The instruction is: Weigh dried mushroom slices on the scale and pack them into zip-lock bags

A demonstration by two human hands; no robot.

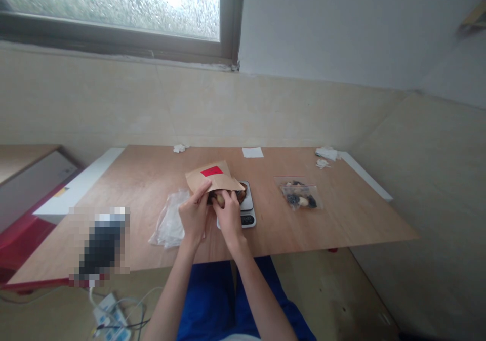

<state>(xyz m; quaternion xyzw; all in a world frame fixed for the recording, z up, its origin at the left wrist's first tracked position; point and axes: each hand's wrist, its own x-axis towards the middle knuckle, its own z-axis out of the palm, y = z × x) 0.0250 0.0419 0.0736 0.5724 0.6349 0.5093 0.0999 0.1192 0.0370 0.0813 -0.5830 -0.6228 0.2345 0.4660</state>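
Note:
A brown paper bag with a red label lies tilted over a small white kitchen scale, its mouth facing me. My left hand pinches the bag's near edge, thumb on top and the other fingers underneath. At the mouth, the bent fingers of my right hand reach in among dark and brown pieces; what they grip is partly hidden. Some of those pieces show under the bag's right edge, over the scale's plate. Left of my hands lie flat clear plastic bags.
To the right are clear zip bags with dark and pale pieces. A white paper, crumpled tissue and more white scraps lie along the back. At left front is a blurred-out dark object, with a power strip below.

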